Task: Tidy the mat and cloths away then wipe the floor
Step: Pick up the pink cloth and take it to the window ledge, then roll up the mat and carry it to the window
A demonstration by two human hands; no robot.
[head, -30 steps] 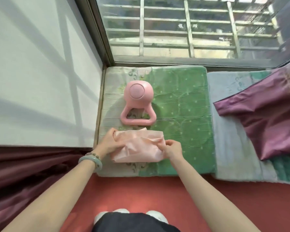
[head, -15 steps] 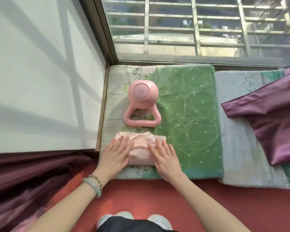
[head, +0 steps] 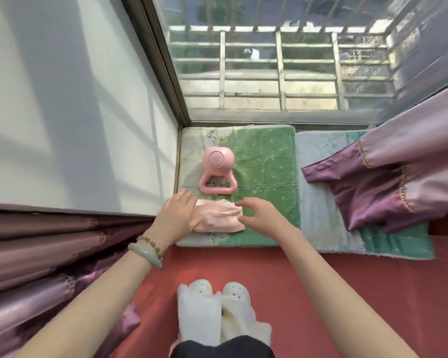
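Note:
A folded pink cloth (head: 217,215) lies on the near left part of a green quilted mat (head: 267,161) by the window. My left hand (head: 177,215) rests flat on the cloth's left end, fingers spread. Just above the cloth's right end hovers my right hand (head: 261,213), fingers apart and curled, holding nothing. Beyond the cloth on the same mat sits a pink kettlebell-shaped object (head: 217,171). A second pale blue-green mat (head: 318,202) lies to the right, partly under a purple curtain (head: 388,187).
A white wall (head: 70,112) stands at the left, and a glass window with railings (head: 282,68) at the back. More purple curtain (head: 44,259) bunches at the lower left. The floor (head: 334,293) is red. My white slippers (head: 215,306) stand just short of the mat.
Both hands were pressing flat on the folded cloth; the right has lifted off and the left has slid to its left end. The view has pulled back and up.

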